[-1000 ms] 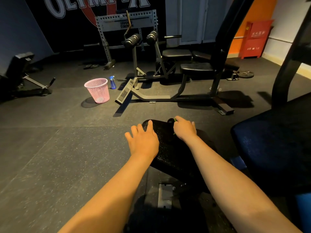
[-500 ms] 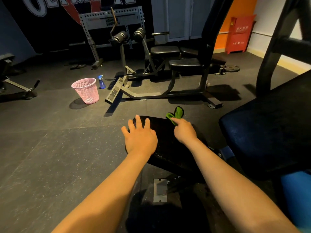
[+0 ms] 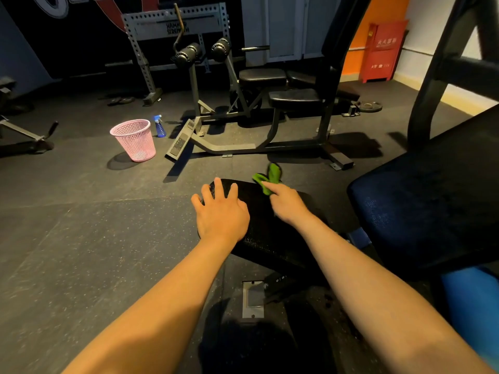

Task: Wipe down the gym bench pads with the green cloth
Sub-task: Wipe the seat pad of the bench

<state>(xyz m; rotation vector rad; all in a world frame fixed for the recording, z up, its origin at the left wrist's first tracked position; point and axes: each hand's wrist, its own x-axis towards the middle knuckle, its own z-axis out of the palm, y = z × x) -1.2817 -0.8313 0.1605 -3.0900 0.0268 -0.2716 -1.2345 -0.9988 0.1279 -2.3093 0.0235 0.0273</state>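
At the far edge of the small black pad [image 3: 259, 220], in the head view, wiping looks under way: I judge this 1 pad part-done, with the big blue pad [image 3: 432, 206] beside it yet to do. The right hand [image 3: 287, 203] pinches the green cloth [image 3: 270, 180], a crumpled bright scrap poking past the rim; the left hand [image 3: 220, 211] lies flat on the pad, fingers spread.
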